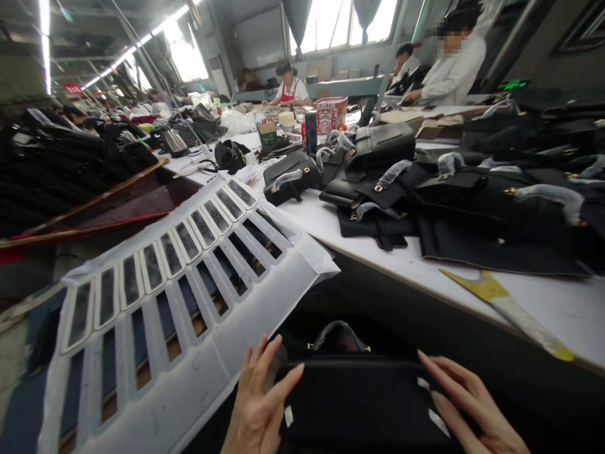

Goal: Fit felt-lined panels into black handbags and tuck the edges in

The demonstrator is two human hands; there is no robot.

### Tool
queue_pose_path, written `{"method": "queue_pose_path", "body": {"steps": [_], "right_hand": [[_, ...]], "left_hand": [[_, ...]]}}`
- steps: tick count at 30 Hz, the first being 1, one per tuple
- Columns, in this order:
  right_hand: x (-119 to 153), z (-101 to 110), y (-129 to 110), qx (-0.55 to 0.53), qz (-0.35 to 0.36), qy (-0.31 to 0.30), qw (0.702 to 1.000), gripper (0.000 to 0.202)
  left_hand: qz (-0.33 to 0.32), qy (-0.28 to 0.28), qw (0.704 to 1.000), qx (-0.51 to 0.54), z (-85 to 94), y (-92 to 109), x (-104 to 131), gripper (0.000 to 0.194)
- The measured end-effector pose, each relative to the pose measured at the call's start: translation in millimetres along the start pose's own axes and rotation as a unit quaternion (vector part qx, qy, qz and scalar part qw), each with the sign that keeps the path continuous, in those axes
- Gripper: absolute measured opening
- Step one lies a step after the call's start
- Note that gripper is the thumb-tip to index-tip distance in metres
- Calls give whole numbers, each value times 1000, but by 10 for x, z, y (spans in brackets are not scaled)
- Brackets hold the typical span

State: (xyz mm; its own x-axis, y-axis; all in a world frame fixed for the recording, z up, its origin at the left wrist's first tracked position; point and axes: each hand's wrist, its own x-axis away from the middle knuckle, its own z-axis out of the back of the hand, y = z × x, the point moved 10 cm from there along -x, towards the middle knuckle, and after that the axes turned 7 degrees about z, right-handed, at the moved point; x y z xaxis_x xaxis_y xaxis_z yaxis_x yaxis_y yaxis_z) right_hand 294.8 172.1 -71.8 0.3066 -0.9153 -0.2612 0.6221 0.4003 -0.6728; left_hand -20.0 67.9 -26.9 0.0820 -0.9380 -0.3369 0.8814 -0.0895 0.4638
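A black handbag (363, 403) is directly in front of me, low in the view, with small white patches near its two sides. Behind its top edge rises a carrying handle (341, 326) with gold-coloured fittings. My left hand (258, 400) grips the bag's left edge, its thumb lying on the near face and its fingers pointing up. On the opposite side, my right hand (472, 397) holds the right edge, fingers along the corner. The bag's lower part runs out of view.
To the left lies a white slotted sheet (265, 302) bearing a row of framed dark strips. Many black bags (491, 208) with plastic-wrapped handles are heaped on the white table (539, 302), beside a yellow-ended tool (501, 302). Several people (454, 69) work farther back.
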Motion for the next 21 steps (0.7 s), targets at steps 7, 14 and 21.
{"method": "queue_pose_path", "body": {"steps": [7,14,21], "right_hand": [[-35,-76,-903,315,364,-87,872,75],[-85,-374,-1611,257,402,-80,875,41],[158,-761,-1758,268,431,-19,862,86]], "left_hand": [[-193,-160,959,-132,-142,323,-26,80],[-185,-203,952,-132,-82,685,-146,61],[-137,-150,963,-176,-430,670,18,84]]}}
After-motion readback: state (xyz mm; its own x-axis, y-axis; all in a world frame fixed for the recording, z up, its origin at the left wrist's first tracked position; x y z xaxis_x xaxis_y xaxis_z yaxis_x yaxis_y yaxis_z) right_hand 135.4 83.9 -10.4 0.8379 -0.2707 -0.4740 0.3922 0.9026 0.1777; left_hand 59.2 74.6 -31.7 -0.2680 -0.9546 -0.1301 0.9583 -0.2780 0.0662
